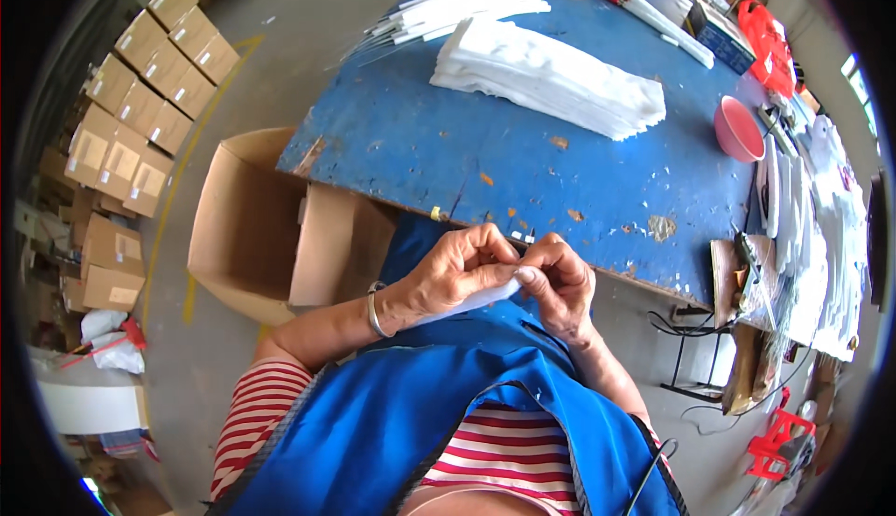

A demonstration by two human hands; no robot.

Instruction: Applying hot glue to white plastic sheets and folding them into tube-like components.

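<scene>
Just off the near edge of the blue table [560, 157], above the blue apron [439, 404], the left hand [457, 269] and right hand [560, 278] meet over a small white piece [485, 297]. The fingers of both hands are pressed together, pinching that piece where the thumbs meet; what sort of piece it is cannot be made out, since the hands hide most of it and only a pale strip shows beneath the left palm. A metal bangle [373, 309] sits on the left wrist.

Left of the hands, an open cardboard box [252, 227] stands on the floor against the table's near left corner, its bottom hidden by its own flaps.

Farther in, toward the middle of the table, lies a stack of folded white cloth [551, 73]. Beyond it, near the far edge, lies a fan of thin white sleeves [467, 7], too blurred to count. A pink bowl [737, 129] sits at the right edge. Clutter at the far right corner bends into the rim and is hard to tell apart. Stacked cartons [140, 96] line the floor at far left.
</scene>
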